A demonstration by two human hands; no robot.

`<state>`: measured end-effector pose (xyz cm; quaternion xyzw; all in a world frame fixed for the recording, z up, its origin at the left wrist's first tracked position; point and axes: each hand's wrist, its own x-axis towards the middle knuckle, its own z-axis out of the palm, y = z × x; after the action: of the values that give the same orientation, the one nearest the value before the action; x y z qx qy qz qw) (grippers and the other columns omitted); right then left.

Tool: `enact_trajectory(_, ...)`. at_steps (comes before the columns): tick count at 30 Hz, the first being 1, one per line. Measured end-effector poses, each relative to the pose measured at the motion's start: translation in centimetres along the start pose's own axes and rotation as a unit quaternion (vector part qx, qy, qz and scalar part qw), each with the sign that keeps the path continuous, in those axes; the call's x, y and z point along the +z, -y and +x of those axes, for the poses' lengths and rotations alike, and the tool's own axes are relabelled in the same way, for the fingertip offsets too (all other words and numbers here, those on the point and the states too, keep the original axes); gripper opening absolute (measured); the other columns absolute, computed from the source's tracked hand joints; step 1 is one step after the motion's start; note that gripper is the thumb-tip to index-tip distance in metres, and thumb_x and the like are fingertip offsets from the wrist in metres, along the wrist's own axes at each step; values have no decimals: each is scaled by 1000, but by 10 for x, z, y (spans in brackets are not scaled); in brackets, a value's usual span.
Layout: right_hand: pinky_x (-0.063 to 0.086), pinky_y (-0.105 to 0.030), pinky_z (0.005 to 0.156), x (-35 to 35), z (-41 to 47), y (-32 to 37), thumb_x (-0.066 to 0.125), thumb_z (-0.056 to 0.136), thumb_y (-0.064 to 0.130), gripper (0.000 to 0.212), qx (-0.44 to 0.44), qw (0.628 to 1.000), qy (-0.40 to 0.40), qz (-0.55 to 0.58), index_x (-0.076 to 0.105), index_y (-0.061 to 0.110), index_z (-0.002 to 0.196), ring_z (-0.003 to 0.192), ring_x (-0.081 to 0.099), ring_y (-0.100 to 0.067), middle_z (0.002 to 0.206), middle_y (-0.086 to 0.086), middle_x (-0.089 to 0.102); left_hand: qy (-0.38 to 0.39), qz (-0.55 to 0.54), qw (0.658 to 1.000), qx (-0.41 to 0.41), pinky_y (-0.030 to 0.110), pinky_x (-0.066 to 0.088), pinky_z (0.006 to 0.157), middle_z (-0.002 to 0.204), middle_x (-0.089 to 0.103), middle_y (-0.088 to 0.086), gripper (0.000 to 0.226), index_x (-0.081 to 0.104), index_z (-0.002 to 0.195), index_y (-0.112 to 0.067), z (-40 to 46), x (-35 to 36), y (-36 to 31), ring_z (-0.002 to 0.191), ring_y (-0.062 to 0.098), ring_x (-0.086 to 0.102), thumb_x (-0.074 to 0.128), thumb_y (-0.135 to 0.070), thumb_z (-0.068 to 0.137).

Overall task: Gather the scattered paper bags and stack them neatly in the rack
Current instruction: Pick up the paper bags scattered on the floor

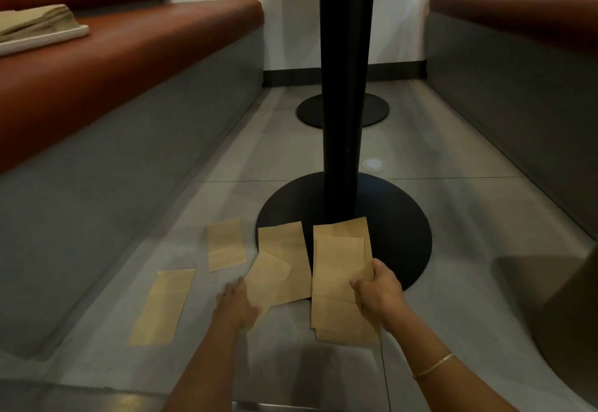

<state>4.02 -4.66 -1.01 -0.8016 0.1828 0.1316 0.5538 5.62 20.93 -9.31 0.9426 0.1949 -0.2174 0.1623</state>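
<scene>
Low in the middle of the frame, our right hand [375, 292] pinched a small sheaf of paper bags [339, 282], thumb on top and fingers curled beneath. Our left hand [238, 301] reached, blurred, to a creased bag [268, 279] that lay over another bag [284, 250] at the edge of the black table base [398, 233]; we could not tell whether its fingers gripped it. Two more bags lay flat on the floor [453, 211] at lower left, one nearer [161, 308], one farther [226, 243]. At upper left, a white tray [48, 38] of stacked bags [35, 20] sat on the orange bench seat [145, 39].
</scene>
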Motion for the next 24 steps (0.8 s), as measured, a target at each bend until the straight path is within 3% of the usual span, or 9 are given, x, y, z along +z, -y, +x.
enact_trajectory(6,43,-46,99,-3,2,3,57,91,12,47,4,1000,2,2,41,18,135,120,49,-28,129,-7,50,-78,22,996,-33,40,30,108,148,31,10,88,24,145,-10,-4,0,-8,138,32,23,70,-43,78)
enact_trajectory(9,43,-47,99,-2,4,4,57,90,12,49,5,1000,1,4,39,18,136,121,49,-28,129,-8,50,-99,-21,994,-40,36,37,100,135,48,9,58,45,130,-12,-10,-1,-9,129,28,37,68,-35,82)
enact_trajectory(11,44,-47,99,-2,4,4,58,90,13,48,9,1000,0,8,40,18,135,120,49,-28,128,-7,50,-87,-141,986,-12,33,44,87,122,61,10,35,58,117,-10,-13,-6,-9,112,27,53,64,-26,87)
enact_trajectory(13,44,-47,99,-3,4,4,58,90,12,47,17,1000,-2,17,41,18,133,120,49,-28,128,-8,50,-44,-322,946,5,34,48,82,112,66,13,20,62,106,-10,-21,-19,-12,97,27,60,62,-19,88)
enact_trajectory(15,43,-47,99,-4,3,4,58,90,11,47,23,999,-10,29,42,17,134,120,49,-29,128,-9,51,30,-509,860,16,40,51,82,105,68,13,17,62,106,-11,-33,-35,-20,92,29,63,60,-14,89)
enact_trajectory(17,43,-45,98,-8,2,6,56,91,11,45,22,999,-19,39,42,16,133,119,49,-29,127,-9,52,108,-613,781,48,39,51,77,101,67,12,18,60,109,-12,-47,-47,-37,90,27,62,56,-11,91)
enact_trajectory(20,45,-44,94,-12,-1,11,54,92,11,38,11,998,-22,60,45,16,129,108,52,-26,116,-6,54,165,-631,753,93,37,51,76,99,68,11,21,58,112,-9,-63,-51,-72,90,25,62,53,-7,91)
enact_trajectory(24,50,-41,87,-18,-5,20,50,94,14,26,-13,993,-31,116,51,17,120,97,56,-20,103,-1,57,149,-619,765,98,35,52,76,96,70,8,20,60,109,-10,-79,-38,-119,89,23,65,58,-6,90)
